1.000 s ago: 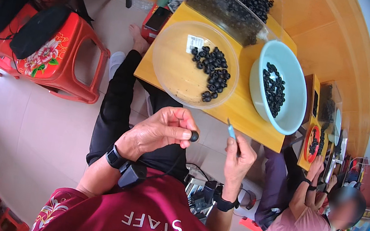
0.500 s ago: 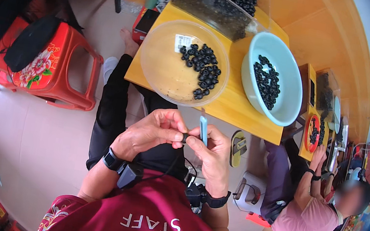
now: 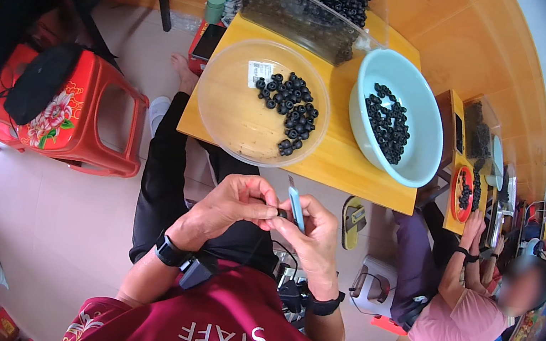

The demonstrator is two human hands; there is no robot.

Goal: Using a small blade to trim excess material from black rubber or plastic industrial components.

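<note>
In front of my lap, my left hand (image 3: 239,202) pinches a small black rubber part (image 3: 282,212) between thumb and fingertips. My right hand (image 3: 311,238) meets it there, its thumb and fingers close around the same part. A light blue utility knife (image 3: 295,208) is tucked in the right hand's fingers, with its blade end pointing up and away from me. Fingers cover most of the rubber part. Just beyond my hands, a round clear plastic lid (image 3: 224,115) lies on the yellow table and bears several black rubber parts (image 3: 292,101).
The yellow table (image 3: 358,181) also holds a pale blue basin (image 3: 428,142) of black parts and a clear bin (image 3: 299,16) heaped with them. A red stool (image 3: 101,142) stands left. A co-worker (image 3: 457,320) sits right. A slipper (image 3: 352,223) lies on the floor.
The knife leans more to the left at its blade end. My fingers have shifted their grip around the rubber part, and the whole scene has moved slightly in view.
</note>
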